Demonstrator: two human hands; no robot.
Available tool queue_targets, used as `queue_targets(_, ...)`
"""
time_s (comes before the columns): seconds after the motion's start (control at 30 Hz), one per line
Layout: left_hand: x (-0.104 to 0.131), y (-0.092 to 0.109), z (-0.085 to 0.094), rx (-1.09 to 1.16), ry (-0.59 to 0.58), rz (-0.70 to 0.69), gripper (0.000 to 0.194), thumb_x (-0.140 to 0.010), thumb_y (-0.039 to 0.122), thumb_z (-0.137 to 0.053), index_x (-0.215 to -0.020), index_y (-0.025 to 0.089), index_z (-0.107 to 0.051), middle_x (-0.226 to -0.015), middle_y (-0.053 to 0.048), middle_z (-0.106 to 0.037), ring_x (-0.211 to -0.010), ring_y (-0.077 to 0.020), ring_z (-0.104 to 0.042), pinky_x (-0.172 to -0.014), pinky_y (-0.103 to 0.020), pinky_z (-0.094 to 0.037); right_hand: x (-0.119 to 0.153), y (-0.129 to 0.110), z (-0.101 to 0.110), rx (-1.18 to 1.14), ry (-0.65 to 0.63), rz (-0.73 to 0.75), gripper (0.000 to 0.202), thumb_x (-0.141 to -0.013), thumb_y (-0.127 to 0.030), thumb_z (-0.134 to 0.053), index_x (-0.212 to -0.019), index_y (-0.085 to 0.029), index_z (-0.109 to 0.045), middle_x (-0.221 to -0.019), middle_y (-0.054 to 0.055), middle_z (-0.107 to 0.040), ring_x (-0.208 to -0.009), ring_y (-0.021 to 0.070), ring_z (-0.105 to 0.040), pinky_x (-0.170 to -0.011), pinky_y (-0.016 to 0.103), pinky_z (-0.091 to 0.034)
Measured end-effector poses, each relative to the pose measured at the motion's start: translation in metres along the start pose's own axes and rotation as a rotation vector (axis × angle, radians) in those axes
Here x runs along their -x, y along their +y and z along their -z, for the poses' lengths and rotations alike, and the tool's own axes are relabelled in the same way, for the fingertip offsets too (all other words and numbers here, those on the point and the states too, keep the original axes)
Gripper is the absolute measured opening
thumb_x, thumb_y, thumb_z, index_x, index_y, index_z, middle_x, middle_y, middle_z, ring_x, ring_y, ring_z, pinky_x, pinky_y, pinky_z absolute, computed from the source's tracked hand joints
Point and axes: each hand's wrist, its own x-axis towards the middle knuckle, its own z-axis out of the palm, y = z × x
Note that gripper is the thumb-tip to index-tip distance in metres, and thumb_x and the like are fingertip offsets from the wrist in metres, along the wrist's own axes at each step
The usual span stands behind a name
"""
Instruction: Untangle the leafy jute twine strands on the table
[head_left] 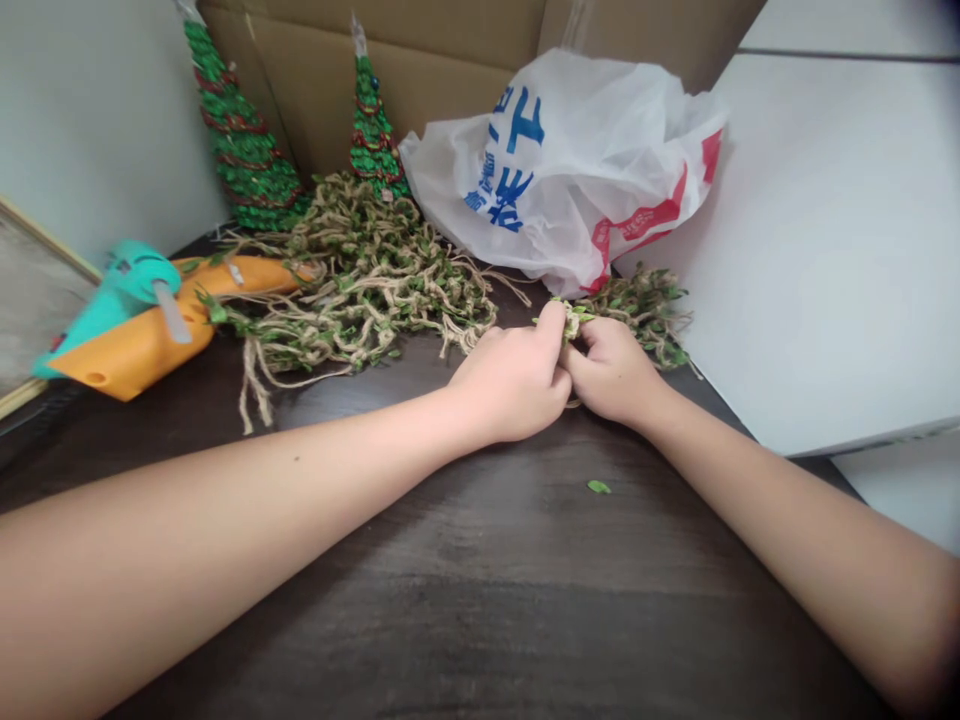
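Note:
My left hand (517, 380) and my right hand (611, 370) meet above the dark tabletop, both closed. Pinched between them is a piece of leafy twine (573, 318), its pale cord and green leaves poking out over the fingers; most of it is hidden. Left of my hands spreads a large tangled heap of leafy twine (390, 270), with loose cord ends trailing toward the front. A smaller pile of the same leafy twine (649, 305) lies just beyond my right hand. One loose green leaf (598, 487) rests on the table in front of them.
A white plastic bag (585, 150) with blue and red print sits behind my hands. Two green tree ornaments (244, 160) stand at the back against a cardboard box (450, 50). At left lie an orange object (142, 345) and a teal glue gun (139, 275). White panels (840, 250) border the right.

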Motion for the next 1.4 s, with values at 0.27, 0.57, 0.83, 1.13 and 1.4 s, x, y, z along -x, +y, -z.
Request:
queue_targets(0.27,0.0003,-0.0003,-0.0027,0.023,0.028,-0.018,0.033,-0.090,0.021,-0.046,-0.122,0.014,-0.043,-0.096,-0.012,-0.075,-0.091,-0.0289,-0.071,-0.091,-0.044,-0.050,0.0003,0.0008,0.0007,-0.001,-0.002,0.013,0.020,-0.082,-0.023,-0.051,-0.062,-0.019,-0.047,-0.062,0.000,-0.056,-0.060,0.0133,-0.046,-0.059,0.029,-0.031)
queue_targets(0.57,0.0002,-0.0028,-0.0046,0.050,0.045,-0.036,0.031,-0.090,0.023,-0.046,-0.120,0.014,-0.045,-0.096,-0.013,-0.075,-0.088,-0.0299,-0.071,-0.088,-0.045,-0.050,0.0015,0.0016,-0.0003,-0.014,-0.011,-0.010,0.022,-0.083,-0.026,-0.051,-0.063,-0.019,-0.049,-0.062,0.001,-0.055,-0.061,0.0144,-0.047,-0.059,0.030,-0.032)
queue_targets(0.83,0.0005,-0.0016,-0.0029,0.007,0.058,-0.036,0.032,-0.090,0.023,-0.045,-0.120,0.013,-0.045,-0.094,-0.013,-0.075,-0.088,-0.0300,-0.071,-0.087,-0.045,-0.051,0.0010,0.0020,-0.0004,-0.027,0.000,-0.005,0.022,-0.084,-0.024,-0.052,-0.063,-0.019,-0.049,-0.063,0.000,-0.055,-0.061,0.0137,-0.046,-0.059,0.029,-0.032)
queue_targets(1.13,-0.0031,-0.0050,-0.0039,-0.034,0.160,0.026,0.016,-0.087,0.019,-0.047,-0.102,0.016,-0.053,-0.097,-0.012,-0.071,-0.083,-0.0256,-0.067,-0.073,-0.037,-0.050,0.0017,-0.0029,-0.0010,-0.146,0.232,0.149,0.025,-0.101,-0.036,-0.043,-0.081,-0.022,-0.047,-0.071,-0.001,-0.050,-0.065,0.0142,-0.046,-0.065,0.030,-0.037)
queue_targets(1.4,-0.0062,-0.0064,-0.0005,0.138,0.273,0.025,0.013,-0.086,0.016,-0.047,-0.074,0.020,-0.044,-0.068,0.000,-0.056,-0.060,-0.0134,-0.046,-0.059,-0.029,-0.032,-0.0009,-0.0010,-0.0005,-0.122,0.274,0.134,0.023,-0.102,-0.036,-0.040,-0.086,-0.022,-0.049,-0.076,0.000,-0.056,-0.069,0.0153,-0.050,-0.069,0.031,-0.037)
